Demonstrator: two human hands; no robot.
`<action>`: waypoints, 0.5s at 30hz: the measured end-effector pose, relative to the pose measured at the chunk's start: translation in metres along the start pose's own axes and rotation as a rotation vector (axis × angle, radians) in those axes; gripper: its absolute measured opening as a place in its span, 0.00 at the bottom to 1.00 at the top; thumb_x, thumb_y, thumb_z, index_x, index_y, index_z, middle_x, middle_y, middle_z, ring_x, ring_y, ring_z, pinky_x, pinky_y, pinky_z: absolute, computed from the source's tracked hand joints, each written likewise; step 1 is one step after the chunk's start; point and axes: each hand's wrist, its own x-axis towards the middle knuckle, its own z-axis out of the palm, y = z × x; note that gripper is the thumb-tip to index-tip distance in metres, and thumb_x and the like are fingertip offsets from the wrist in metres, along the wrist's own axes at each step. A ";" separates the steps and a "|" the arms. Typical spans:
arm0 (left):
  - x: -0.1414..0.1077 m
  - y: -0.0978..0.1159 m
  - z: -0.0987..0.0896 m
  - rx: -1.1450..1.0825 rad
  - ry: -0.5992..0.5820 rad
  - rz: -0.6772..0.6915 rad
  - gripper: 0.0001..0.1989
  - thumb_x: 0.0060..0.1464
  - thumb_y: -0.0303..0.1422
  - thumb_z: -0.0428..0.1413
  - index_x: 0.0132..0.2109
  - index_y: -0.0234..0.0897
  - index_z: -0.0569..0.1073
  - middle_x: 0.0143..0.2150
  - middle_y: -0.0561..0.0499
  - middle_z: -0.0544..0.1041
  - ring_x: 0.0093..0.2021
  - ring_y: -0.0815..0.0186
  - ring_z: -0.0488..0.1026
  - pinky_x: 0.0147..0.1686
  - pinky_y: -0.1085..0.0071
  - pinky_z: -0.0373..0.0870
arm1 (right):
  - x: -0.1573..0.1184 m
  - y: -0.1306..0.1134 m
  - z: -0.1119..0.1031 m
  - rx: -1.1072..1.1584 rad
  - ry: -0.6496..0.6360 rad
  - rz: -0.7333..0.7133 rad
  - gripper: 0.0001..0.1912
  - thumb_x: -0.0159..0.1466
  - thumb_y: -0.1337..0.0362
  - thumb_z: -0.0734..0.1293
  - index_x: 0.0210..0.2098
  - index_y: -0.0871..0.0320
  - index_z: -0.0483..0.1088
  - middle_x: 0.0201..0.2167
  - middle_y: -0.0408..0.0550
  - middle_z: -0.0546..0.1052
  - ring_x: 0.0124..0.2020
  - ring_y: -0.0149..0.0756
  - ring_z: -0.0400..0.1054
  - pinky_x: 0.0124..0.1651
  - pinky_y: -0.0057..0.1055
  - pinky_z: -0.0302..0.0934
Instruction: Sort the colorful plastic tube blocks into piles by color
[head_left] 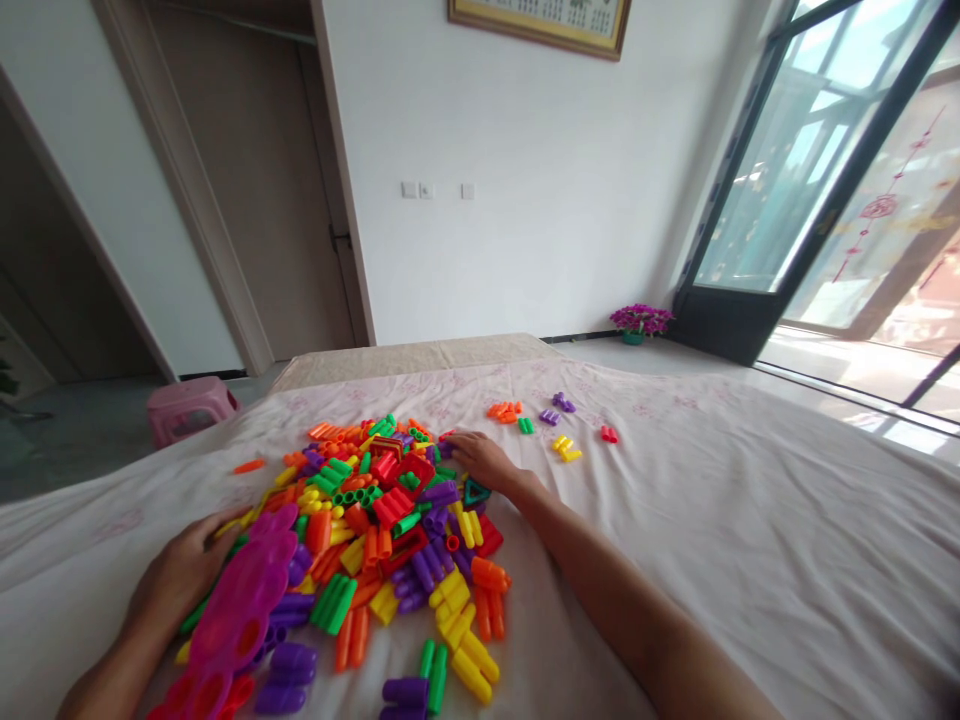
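Observation:
A heap of colourful plastic building pieces (394,505), mostly joined tubes in red, orange, yellow, green and purple, lies on the bedsheet. At its left side my left hand (184,562) rests with fingers reaching forward beside a yellow piece (238,522); some finger parts are hidden. Close to this hand, a translucent magenta piece with a scalloped edge and round cups (247,590) leans on the heap. My right hand (484,462) lies at the far right edge of the heap, fingers stretched out and touching the pieces near a purple one (445,449).
Beyond my right hand lie several loose pieces, among them orange (505,411), yellow (567,449) and red (609,435) ones. A pink stool (191,408) stands left of the bed. Purple flowers in a green pot (639,322) sit by the glass door (750,190).

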 end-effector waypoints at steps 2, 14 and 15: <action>-0.001 0.001 0.000 -0.031 -0.032 -0.037 0.28 0.60 0.48 0.46 0.56 0.37 0.76 0.54 0.43 0.80 0.51 0.54 0.78 0.47 0.65 0.72 | 0.002 -0.002 0.001 0.001 -0.022 0.009 0.17 0.66 0.67 0.64 0.54 0.54 0.73 0.53 0.50 0.77 0.57 0.39 0.68 0.61 0.36 0.55; 0.006 -0.011 0.004 -0.048 -0.074 -0.064 0.29 0.59 0.50 0.45 0.57 0.40 0.75 0.57 0.43 0.79 0.53 0.52 0.77 0.52 0.64 0.70 | -0.006 0.005 -0.019 -0.026 0.170 0.256 0.19 0.60 0.63 0.71 0.51 0.55 0.72 0.46 0.49 0.77 0.45 0.37 0.71 0.47 0.29 0.61; 0.006 -0.011 0.004 -0.045 -0.071 -0.066 0.29 0.59 0.50 0.45 0.57 0.40 0.75 0.56 0.43 0.79 0.53 0.52 0.77 0.51 0.63 0.71 | -0.008 0.012 -0.024 -0.024 0.230 0.301 0.19 0.61 0.63 0.70 0.51 0.56 0.72 0.46 0.50 0.77 0.45 0.37 0.71 0.48 0.30 0.61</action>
